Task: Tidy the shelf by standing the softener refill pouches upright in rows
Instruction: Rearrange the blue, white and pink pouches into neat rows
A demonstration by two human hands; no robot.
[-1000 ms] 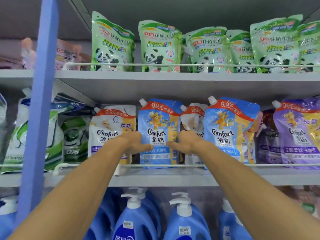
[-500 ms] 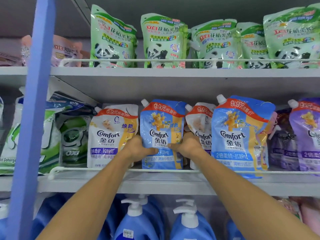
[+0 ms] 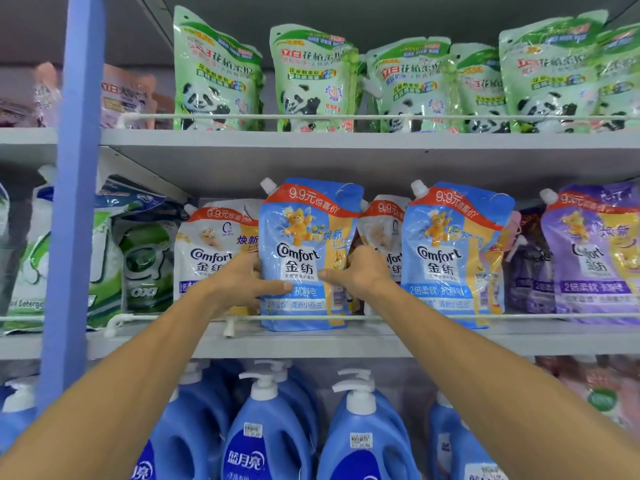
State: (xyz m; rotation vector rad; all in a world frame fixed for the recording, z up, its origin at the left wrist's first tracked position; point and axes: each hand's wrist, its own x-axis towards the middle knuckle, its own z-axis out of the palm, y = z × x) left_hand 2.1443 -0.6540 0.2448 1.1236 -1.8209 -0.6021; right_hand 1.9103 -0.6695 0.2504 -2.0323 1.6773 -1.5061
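The middle shelf [image 3: 450, 341] of a shop rack carries a row of Comfort softener refills behind a thin wire rail [image 3: 433, 317]. Green panda pouches [image 3: 214, 71] stand on the board above and blue pump bottles [image 3: 270, 427] below.

The blue Comfort refill pouch [image 3: 308, 237] being handled stands at the front of that row, nearly upright. Its base is down at the rail, and I cannot tell whether it rests on the board or is lifted slightly. A white Comfort pouch [image 3: 211, 244] is just beside it on the left, partly behind it. Another white one [image 3: 384, 223] is tucked behind on the right, and then come a second blue pouch [image 3: 450, 251] and a purple pouch [image 3: 595, 254].

The left hand [image 3: 239, 285] and right hand [image 3: 360, 275] clamp the pouch from opposite sides at mid-height, with both thumbs across its front face and the fingers curled behind the edges. The hands are close together, with only the pouch's label between them.

I judge the pouch to be a soft, liquid-filled film bag: fairly heavy for its size, glossy and likely slippery, and prone to sagging or folding at the waist. Gripping both side seams low down, as here, should keep the base flat. Holding it by the corner spout cap [image 3: 268, 186] would let it swing.
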